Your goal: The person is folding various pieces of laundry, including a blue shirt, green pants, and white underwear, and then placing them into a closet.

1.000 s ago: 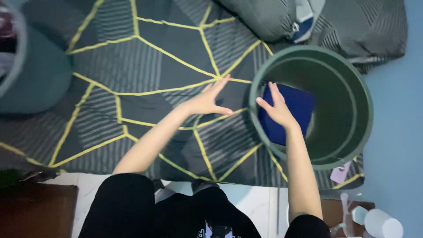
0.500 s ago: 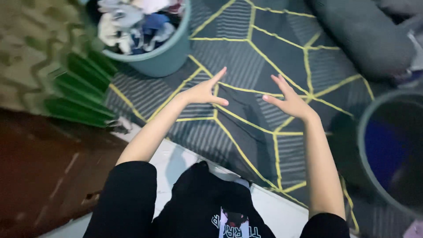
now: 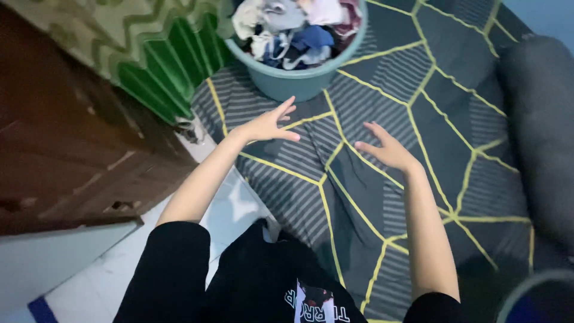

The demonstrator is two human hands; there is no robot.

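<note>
Empty hands hover over a patterned bedspread near a tub of clothes.

The left hand (image 3: pixel 267 125) and right hand (image 3: pixel 385 149), fingers spread and holding nothing, hang apart above the grey, yellow-lined bedspread (image 3: pixel 418 107); the teal tub (image 3: pixel 296 81) of jumbled clothes (image 3: pixel 293 27) stands just beyond, a green zigzag cloth (image 3: pixel 155 54) crowding its left.

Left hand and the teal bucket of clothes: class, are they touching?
Apart. The head view shows patterned bedsheet between the left hand fingertips and the teal bucket.
</note>
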